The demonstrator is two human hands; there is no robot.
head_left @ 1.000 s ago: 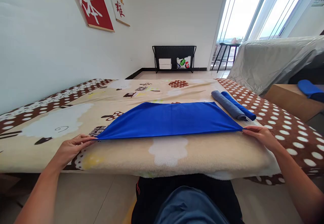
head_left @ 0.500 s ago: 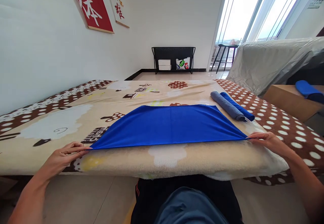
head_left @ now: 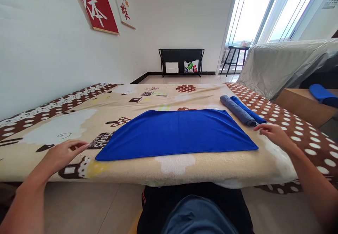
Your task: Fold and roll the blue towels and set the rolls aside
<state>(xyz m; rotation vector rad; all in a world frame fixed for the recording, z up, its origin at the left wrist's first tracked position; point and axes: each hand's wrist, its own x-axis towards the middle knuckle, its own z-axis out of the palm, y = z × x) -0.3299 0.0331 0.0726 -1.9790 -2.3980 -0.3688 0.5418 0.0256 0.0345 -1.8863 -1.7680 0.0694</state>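
Observation:
A blue cloth (head_left: 176, 133) lies spread flat on the patterned blanket, its near edge running almost straight across. My left hand (head_left: 62, 156) hovers just left of the cloth's near left corner, thumb and forefinger a little apart, holding nothing. On the other side, my right hand (head_left: 274, 135) is raised above the near right corner, apart from the cloth. Its fingers are loosely bent, with nothing in them. Beyond that hand lie a grey-blue rolled towel (head_left: 237, 110) and a blue rolled cloth (head_left: 249, 110), side by side.
The blanket (head_left: 137, 172) covers a wide low surface, with a brown dotted border. At right stand a cardboard box (head_left: 303, 103) with a blue item (head_left: 323, 93) on it and a plastic-covered piece of furniture (head_left: 285, 65). A black rack (head_left: 181, 56) stands against the far wall.
Both hands have let go of the blue cloth's near corners. The left moved slightly left and up, the right up. The near edge, stretched taut before, now lies relaxed on the blanket.

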